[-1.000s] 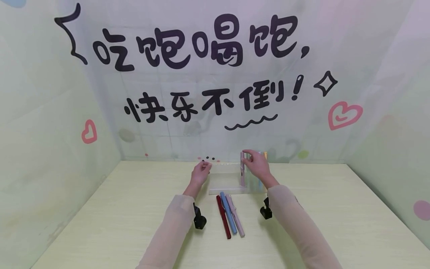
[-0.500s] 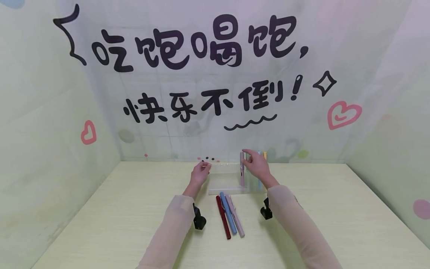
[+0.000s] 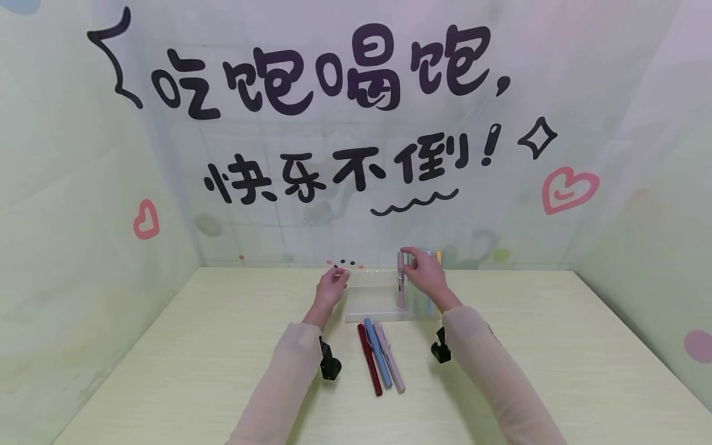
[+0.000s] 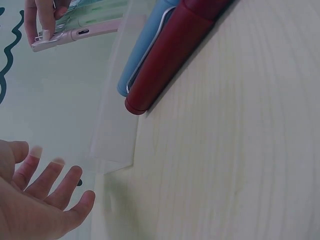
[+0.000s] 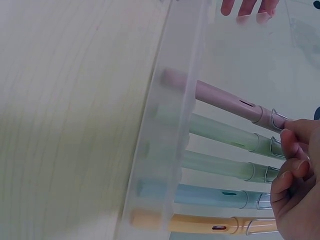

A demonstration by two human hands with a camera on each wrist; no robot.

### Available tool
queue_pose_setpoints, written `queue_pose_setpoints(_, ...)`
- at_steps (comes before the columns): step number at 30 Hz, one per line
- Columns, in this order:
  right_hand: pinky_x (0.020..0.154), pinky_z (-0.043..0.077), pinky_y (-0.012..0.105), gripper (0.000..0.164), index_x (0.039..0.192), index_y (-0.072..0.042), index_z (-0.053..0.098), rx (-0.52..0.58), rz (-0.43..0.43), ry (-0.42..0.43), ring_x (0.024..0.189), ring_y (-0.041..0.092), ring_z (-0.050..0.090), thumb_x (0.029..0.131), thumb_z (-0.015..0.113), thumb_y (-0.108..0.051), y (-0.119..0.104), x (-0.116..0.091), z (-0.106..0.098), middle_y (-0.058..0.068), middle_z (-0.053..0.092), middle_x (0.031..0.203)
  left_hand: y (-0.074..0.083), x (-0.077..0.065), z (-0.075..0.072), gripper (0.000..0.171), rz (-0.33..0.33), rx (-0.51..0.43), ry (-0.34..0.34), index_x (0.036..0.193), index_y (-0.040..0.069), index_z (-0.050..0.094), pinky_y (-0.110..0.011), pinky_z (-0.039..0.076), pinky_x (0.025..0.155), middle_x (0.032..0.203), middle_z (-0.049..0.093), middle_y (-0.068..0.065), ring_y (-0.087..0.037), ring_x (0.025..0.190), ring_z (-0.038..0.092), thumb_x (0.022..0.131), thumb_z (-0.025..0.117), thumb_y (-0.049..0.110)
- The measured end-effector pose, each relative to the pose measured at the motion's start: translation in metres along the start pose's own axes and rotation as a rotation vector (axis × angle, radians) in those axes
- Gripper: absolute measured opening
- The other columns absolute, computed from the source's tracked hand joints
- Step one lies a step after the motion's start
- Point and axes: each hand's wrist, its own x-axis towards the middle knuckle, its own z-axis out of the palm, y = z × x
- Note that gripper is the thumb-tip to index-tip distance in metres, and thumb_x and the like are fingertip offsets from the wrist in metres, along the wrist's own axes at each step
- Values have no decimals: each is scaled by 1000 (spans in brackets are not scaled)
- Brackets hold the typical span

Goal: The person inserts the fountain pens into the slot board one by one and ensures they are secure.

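A clear pen holder (image 3: pixel 369 316) stands upright near the back wall. In its right part stand several capped pens with wire clips: a mauve pen (image 5: pixel 225 100), two pale green ones, a light blue pen (image 5: pixel 215 195) and an orange pen (image 5: pixel 202 223). My right hand (image 3: pixel 425 272) pinches the mauve pen's top end; the pen's foot sits behind the holder's frosted front ledge (image 5: pixel 165 125). At the holder's upper left corner, my left hand (image 3: pixel 332 287) grips the transparent panel's edge, its fingers (image 4: pixel 62 187) spread. How firmly it grips is hard to see.
In front of the holder three pens lie side by side on the light wood table (image 3: pixel 194 371): a dark red pen (image 3: pixel 369 360), a blue pen (image 3: pixel 378 355) and a pink pen (image 3: pixel 392 364). A printed cloth wall (image 3: pixel 311 241) rises close behind the holder.
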Motion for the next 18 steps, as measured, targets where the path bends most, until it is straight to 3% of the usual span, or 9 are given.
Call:
queue_pose_setpoints(11, 40, 29, 25, 35, 115, -6, 56, 48, -80, 88, 45, 12, 38, 81, 61, -12, 4, -10, -4, -1, 44, 53, 0, -3, -2, 25, 25, -7, -5, 103, 2, 56, -38, 44, 78, 109, 58, -17, -29, 93, 57, 91, 50, 23)
queue_pose_setpoints(18, 43, 32, 26, 22, 103, -4, 62, 111, -128, 38, 48, 13, 39, 81, 61, -10, 5, -26, 2, -2, 45, 54, -1, -2, -2, 25, 20, -5, -2, 103, 3, 56, -39, 44, 78, 110, 57, -17, -30, 93, 56, 90, 50, 23)
